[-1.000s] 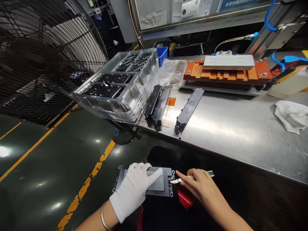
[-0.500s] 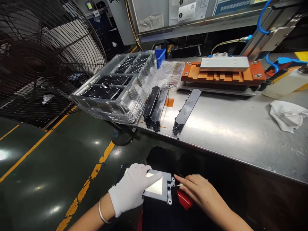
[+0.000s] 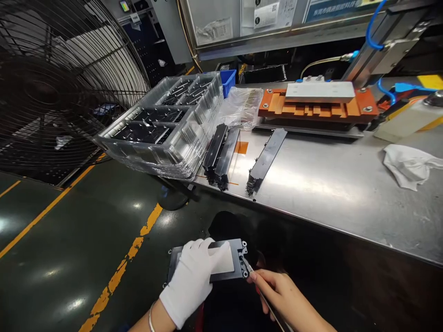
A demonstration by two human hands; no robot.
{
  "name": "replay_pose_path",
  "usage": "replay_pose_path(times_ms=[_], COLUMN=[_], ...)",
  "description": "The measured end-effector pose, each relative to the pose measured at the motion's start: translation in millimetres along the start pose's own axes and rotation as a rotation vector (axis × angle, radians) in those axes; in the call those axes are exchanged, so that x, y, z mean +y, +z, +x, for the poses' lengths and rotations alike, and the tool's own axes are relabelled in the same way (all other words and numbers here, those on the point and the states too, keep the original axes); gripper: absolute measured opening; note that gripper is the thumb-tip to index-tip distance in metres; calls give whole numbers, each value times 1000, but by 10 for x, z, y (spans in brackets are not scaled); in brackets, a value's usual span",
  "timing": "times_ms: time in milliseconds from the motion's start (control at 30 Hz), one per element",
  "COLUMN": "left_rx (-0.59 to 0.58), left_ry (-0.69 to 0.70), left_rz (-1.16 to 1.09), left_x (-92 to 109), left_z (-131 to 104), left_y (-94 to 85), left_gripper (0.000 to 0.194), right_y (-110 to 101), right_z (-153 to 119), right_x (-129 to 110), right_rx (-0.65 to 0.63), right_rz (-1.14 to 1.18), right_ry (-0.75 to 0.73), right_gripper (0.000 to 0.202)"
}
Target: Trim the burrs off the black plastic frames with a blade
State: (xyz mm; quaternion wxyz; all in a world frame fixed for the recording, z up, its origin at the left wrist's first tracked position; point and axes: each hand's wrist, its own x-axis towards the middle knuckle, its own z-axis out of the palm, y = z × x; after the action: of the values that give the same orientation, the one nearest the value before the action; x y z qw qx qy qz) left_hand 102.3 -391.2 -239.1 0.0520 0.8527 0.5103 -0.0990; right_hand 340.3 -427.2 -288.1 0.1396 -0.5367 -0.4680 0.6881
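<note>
A flat black rectangular part (image 3: 226,276) with a pale panel on its face and small ring-shaped lugs at its ends lies over my lap. My left hand (image 3: 194,276), in a white glove, is closed around it with the thumb across the pale panel. In my bare right hand (image 3: 280,293) is a slim knife-like tool (image 3: 247,264), its metal tip touching the lugged right end of the part. The fingers pinch it close to the tip, and its long shank runs back under the palm. Whether the tip cuts or only rests there cannot be made out.
Black finned strips (image 3: 266,159) lie on the metal bench (image 3: 321,184), near stacked clear trays (image 3: 176,154) of black parts. Behind are an orange press fixture (image 3: 311,110) and a blue bin (image 3: 228,82). A white cloth (image 3: 408,166) lies right; a large fan (image 3: 69,92) stands left.
The black part has tilted and moved slightly up and left under my left hand. My right hand has turned, bringing the knife-like tool into clear view against the part's end.
</note>
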Motion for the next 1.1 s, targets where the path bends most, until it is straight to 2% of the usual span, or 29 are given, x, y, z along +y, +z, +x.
replay_pose_path(times_ms=[167, 233, 300, 433, 533, 667, 800, 933, 1100], left_rx=[55, 68, 67, 49, 48, 76, 61, 55, 76], left_ry=[22, 17, 17, 22, 19, 23, 22, 27, 29], left_rz=[3, 5, 0, -16, -18, -3, -9, -15, -2], left_x=[-6, -5, -5, -4, -6, -3, 4, -1, -23], left_z=[-11, -11, -8, -5, -16, -29, -17, -9, -33], left_y=[22, 20, 20, 28, 30, 9, -17, -4, 19], left_gripper=[82, 80, 79, 79, 77, 76, 75, 74, 79], right_y=[-29, -43, -54, -67, -79, -102, -125, -138, -240], right_z=[16, 33, 48, 50, 38, 31, 36, 52, 29], right_x=[-22, -31, -34, -32, -34, -48, -61, -36, -63], right_rx=[-36, -6, 15, -36, -1, -70, -11, -83, -10], right_rz=[24, 29, 28, 23, 17, 19, -24, -14, -79], right_ry=[-8, -16, -19, -10, 3, -2, -3, 2, -21], right_gripper=[55, 55, 56, 55, 54, 53, 54, 52, 51])
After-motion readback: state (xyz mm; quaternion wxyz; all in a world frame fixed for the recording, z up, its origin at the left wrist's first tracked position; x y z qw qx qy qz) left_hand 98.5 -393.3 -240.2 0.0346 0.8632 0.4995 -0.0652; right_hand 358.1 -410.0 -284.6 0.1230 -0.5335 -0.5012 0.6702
